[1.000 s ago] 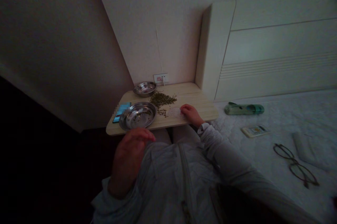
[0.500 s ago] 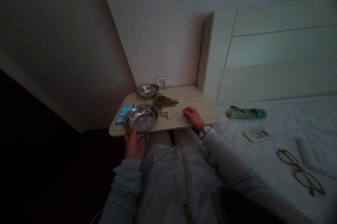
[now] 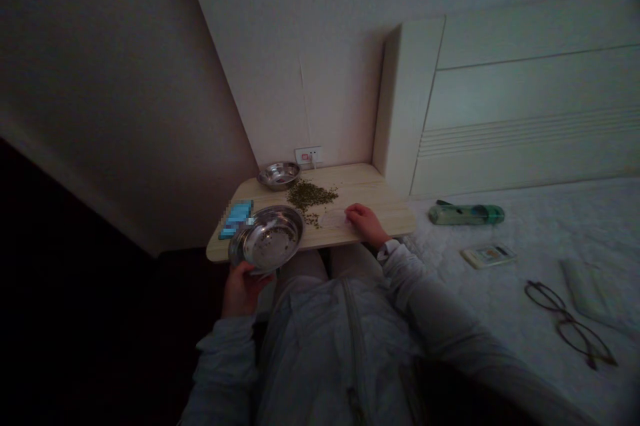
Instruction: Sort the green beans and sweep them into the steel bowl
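The near metal bowl (image 3: 273,236) is gripped by its near rim in the left hand (image 3: 243,289), fingers curled, at the table's (image 3: 377,194) front left. Probably light, stiff, kinda slippery; rim's the best hold, kept level for the loose grains inside. A thin clear piece (image 3: 330,218), likely flimsy, is edge-pinched by the nearly closed right hand (image 3: 367,223). Beyond, easily scattered grains (image 3: 311,195) are heaped; farther back, another bowl (image 3: 279,175) is untouched.

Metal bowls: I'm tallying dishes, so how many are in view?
2: the near bowl, in the left hand, at the front of the table, and the far bowl, at the table's back left. Any nested beneath would be hidden.
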`<state>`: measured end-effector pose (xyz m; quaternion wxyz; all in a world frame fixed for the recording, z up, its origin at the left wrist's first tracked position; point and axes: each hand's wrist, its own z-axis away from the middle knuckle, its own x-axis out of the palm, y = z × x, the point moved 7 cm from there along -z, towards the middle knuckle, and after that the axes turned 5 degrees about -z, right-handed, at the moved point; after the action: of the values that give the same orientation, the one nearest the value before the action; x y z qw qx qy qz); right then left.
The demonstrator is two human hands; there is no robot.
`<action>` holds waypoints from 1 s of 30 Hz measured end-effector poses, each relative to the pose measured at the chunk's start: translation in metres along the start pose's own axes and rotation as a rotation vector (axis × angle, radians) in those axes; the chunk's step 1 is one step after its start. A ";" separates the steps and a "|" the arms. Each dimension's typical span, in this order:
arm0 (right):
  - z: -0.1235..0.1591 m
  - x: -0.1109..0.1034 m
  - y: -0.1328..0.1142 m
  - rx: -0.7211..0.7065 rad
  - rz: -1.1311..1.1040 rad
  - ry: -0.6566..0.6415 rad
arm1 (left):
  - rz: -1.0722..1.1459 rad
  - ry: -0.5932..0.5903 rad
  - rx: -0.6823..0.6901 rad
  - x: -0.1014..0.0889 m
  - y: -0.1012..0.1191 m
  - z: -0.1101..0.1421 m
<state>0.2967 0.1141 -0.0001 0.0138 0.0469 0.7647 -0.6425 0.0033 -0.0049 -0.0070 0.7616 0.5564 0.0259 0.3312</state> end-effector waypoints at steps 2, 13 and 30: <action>0.001 0.001 -0.001 0.008 0.003 -0.008 | -0.007 0.051 -0.011 -0.012 0.010 0.001; 0.003 0.001 -0.006 0.016 -0.002 0.007 | -0.461 0.032 -0.273 -0.078 0.027 0.001; -0.001 0.000 0.000 0.014 -0.028 0.013 | -0.218 -0.064 -0.300 -0.052 -0.054 -0.039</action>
<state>0.2969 0.1148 -0.0002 -0.0006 0.0403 0.7608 -0.6477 -0.0278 -0.0088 -0.0858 0.8679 0.4407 0.0118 0.2290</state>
